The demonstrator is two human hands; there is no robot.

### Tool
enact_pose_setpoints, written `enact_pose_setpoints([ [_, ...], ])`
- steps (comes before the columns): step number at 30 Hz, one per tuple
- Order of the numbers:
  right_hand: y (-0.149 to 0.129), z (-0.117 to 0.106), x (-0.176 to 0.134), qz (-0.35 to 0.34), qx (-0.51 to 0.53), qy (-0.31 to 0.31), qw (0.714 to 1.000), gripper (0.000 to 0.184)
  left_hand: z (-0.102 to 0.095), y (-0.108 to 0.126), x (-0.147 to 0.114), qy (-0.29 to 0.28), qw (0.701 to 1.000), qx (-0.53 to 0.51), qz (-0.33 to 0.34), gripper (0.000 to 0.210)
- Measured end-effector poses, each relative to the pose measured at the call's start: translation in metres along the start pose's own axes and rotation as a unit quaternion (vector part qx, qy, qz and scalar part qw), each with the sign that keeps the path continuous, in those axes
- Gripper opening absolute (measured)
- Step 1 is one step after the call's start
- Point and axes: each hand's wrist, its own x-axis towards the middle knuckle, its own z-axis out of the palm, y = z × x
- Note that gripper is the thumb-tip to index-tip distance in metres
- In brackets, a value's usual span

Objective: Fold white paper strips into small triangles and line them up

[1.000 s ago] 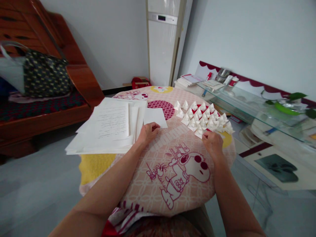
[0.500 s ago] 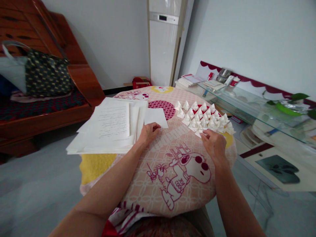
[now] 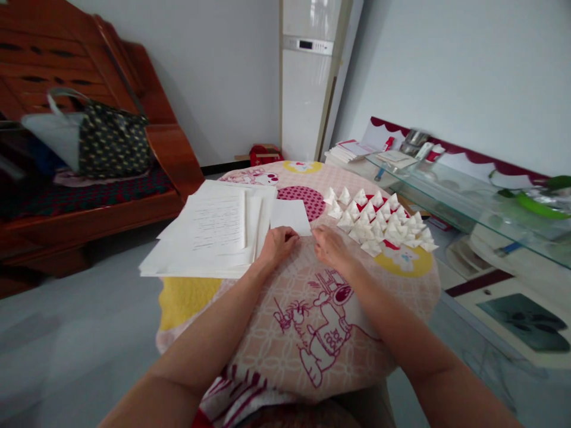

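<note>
A round table (image 3: 250, 351) wears a pink cartoon-print cloth. My left hand (image 3: 277, 243) rests with curled fingers on the near edge of a small white paper sheet (image 3: 289, 215). Just right of that sheet's near corner lies my right hand (image 3: 329, 247), flat on the cloth with nothing in it. Several small folded white paper triangles (image 3: 379, 221) lie in rows at the table's right side, apart from both hands. A stack of larger white sheets (image 3: 209, 229) covers the table's left part, beside my left hand.
A wooden bench (image 3: 89, 202) with a dark patterned bag (image 3: 111, 142) stands at the left. A tall white air conditioner (image 3: 307, 83) stands at the back wall. A glass shelf (image 3: 468, 208) with cups, books and a green plant runs along the right.
My right hand has left the folded triangles and moved left to the small white sheet. My left hand has stayed on that sheet. The view has shifted slightly.
</note>
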Motion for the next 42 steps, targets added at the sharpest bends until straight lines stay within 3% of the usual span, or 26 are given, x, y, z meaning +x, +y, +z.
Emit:
enact_pose_setpoints([
  [3,-0.01,0.012,0.019,-0.042,-0.017,-0.001,0.999,0.044,-0.001,0.0,-0.001,0.031,0.999,-0.014,-0.01,0.022],
  [9,-0.019,0.017,0.048,-0.029,-0.034,-0.053,0.998,0.037,0.0,-0.003,0.002,0.085,0.995,-0.04,-0.014,0.02],
  [12,-0.014,0.016,0.051,0.031,0.012,-0.025,0.999,0.033,-0.006,-0.001,-0.001,0.176,0.982,-0.061,0.013,0.019],
  [15,-0.006,0.012,0.046,0.137,0.142,0.061,0.978,0.028,-0.014,0.005,-0.005,0.249,0.964,-0.083,0.043,0.023],
  [17,-0.001,0.007,0.039,0.204,0.289,0.125,0.927,0.028,-0.015,0.007,-0.006,0.234,0.967,-0.079,0.06,0.027],
  [18,0.0,0.005,0.034,0.228,0.387,0.149,0.881,0.026,-0.014,0.007,-0.007,0.209,0.973,-0.069,0.073,0.032],
  [20,-0.002,0.002,0.023,0.273,0.563,0.179,0.76,0.02,-0.006,0.006,-0.007,0.139,0.982,-0.042,0.118,0.051],
  [22,-0.009,-0.001,0.01,0.288,0.665,0.181,0.665,0.015,0.004,0.003,-0.007,0.071,0.982,-0.009,0.174,0.075],
  [24,-0.019,-0.004,-0.003,0.281,0.719,0.175,0.612,0.015,0.014,0.001,-0.006,0.034,0.979,0.01,0.203,0.086],
  [26,-0.03,-0.006,-0.015,0.259,0.746,0.158,0.593,0.017,0.02,0.001,-0.007,0.021,0.975,0.019,0.219,0.081],
  [30,-0.038,-0.008,-0.038,0.235,0.751,0.09,0.61,0.028,0.016,0.003,-0.008,0.022,0.972,0.005,0.233,0.061],
  [34,-0.016,-0.003,-0.057,0.214,0.683,0.012,0.698,0.036,0.002,0.002,-0.01,-0.031,0.973,-0.017,0.229,0.063],
  [36,0.003,0.002,-0.063,0.225,0.615,0.035,0.755,0.039,-0.004,0.0,-0.009,-0.07,0.968,-0.027,0.24,0.073],
  [39,0.028,0.005,-0.067,0.245,0.514,0.133,0.811,0.058,-0.007,-0.002,-0.008,-0.126,0.957,-0.028,0.258,0.075],
  [41,0.037,0.003,-0.068,0.205,0.466,0.167,0.844,0.067,-0.005,-0.001,-0.008,-0.15,0.952,-0.026,0.267,0.066],
  [42,0.039,0.001,-0.069,0.174,0.447,0.171,0.86,0.062,-0.004,0.0,-0.009,-0.159,0.949,-0.023,0.27,0.061],
])
